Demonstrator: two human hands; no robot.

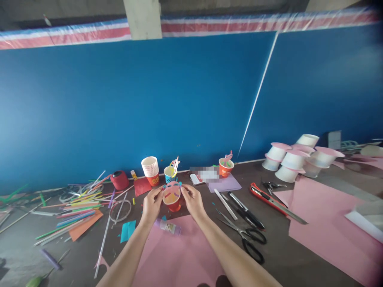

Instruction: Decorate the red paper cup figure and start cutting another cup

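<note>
A red paper cup (172, 205) is between my two hands, its mouth tilted toward me and small coloured strips showing at it. Across its far rim arches a thin blue and pink piece (172, 184) with bluish ends. My left hand (152, 204) pinches the left side of the rim, close to one end of the arch. On the opposite side, the fingers of my right hand (192, 199) are closed at the rim by the other end. How firmly each fingertip grips the arch itself is too small to tell. A purple glue stick (168, 227) lies just below the cup.
Pink paper (176, 259) lies under my forearms. Scissors (243, 233), pens (247, 210) and a red utility knife (269, 199) are at right, before stacked white cups (289, 163). Coloured straws (77, 211) spread leftward. Behind stand stacked cups (150, 169) and a blue wall (191, 99).
</note>
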